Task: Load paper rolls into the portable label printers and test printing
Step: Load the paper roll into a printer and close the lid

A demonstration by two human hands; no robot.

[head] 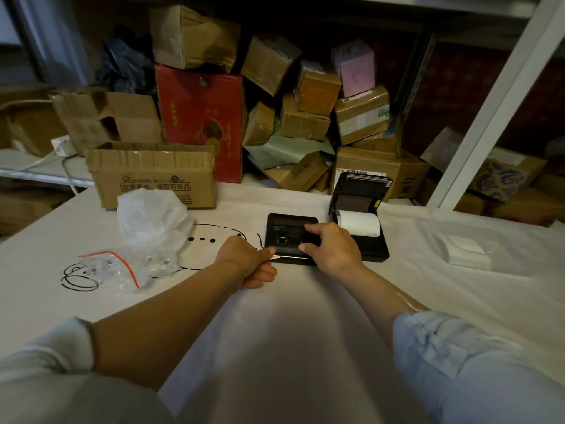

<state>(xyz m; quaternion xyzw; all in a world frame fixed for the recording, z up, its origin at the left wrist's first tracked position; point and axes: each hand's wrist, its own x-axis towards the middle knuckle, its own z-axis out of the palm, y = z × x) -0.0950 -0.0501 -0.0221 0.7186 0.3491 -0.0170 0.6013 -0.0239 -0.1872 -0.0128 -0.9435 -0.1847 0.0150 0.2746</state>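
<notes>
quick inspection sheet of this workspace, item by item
surface: white cloth with black doodles covers the table.
job's things: closed black label printer under both hands; second printer beside it, lid open, paper roll seated inside.
clutter: crumpled white plastic bag; clear zip bag with a red strip; wrapped white packet at right.
hands: left hand pinches a white edge at the closed printer's front left corner; right hand rests on top, fingers curled over it.
cables: white power strip with cord, far left.
surroundings: open cardboard box; stacked cartons behind; shelf frame at right.
</notes>
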